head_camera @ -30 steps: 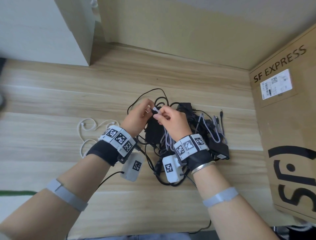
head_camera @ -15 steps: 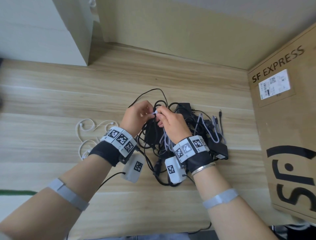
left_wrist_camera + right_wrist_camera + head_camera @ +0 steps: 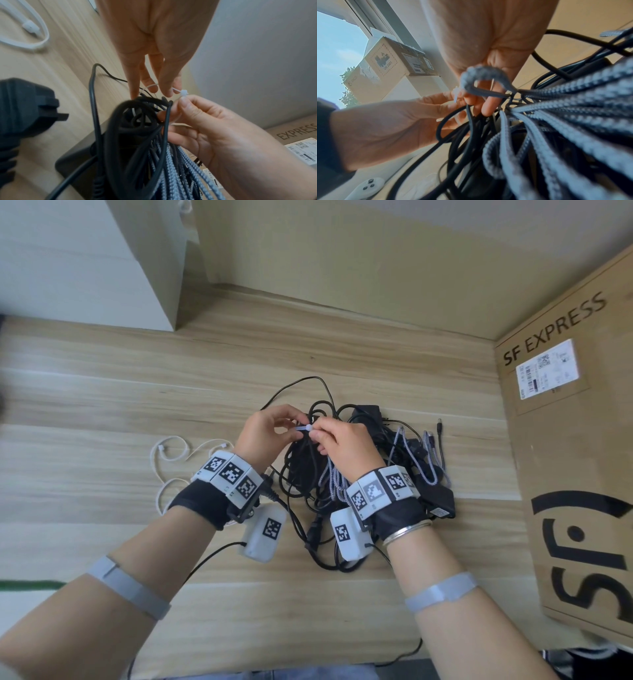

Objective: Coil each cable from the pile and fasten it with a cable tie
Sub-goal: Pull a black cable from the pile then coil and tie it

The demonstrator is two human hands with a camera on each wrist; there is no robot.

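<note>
Pinching item 1, thin white plastic cable tie (image 3: 304, 428), w/ both hands above the cable pile, approx. mid-table.

- Left hand (image 3: 267, 436): thumb + fingertips pressing together on the tie strap, left of its square head; other fingers hanging loosely extended (left wrist view).
- Right hand (image 3: 346, 445): thumb + index pinching the tie just by its head (image 3: 184, 93); lower fingers curling round a bunch of cables, incl. grey-and-white braided cable (image 3: 334, 481) hanging below the palm.
- Tie strap is looping round thin black cable loops (image 3: 137, 115) being held up betw. the two hands; loop not looking cinched tight.
- Pile of tangled black cables w/ black power adapters (image 3: 370, 419) is lying on light wood-grain table (image 3: 102, 405), under and right of the hands.
- Loose white cable (image 3: 168, 453) is lying on the table left of the left wrist, apart from the pile.
- Brown cardboard box marked "SF EXPRESS" (image 3: 565, 440) is standing at table's right edge.
- White game-type controller (image 3: 366, 186) is showing in right wrist view, low left.
</note>
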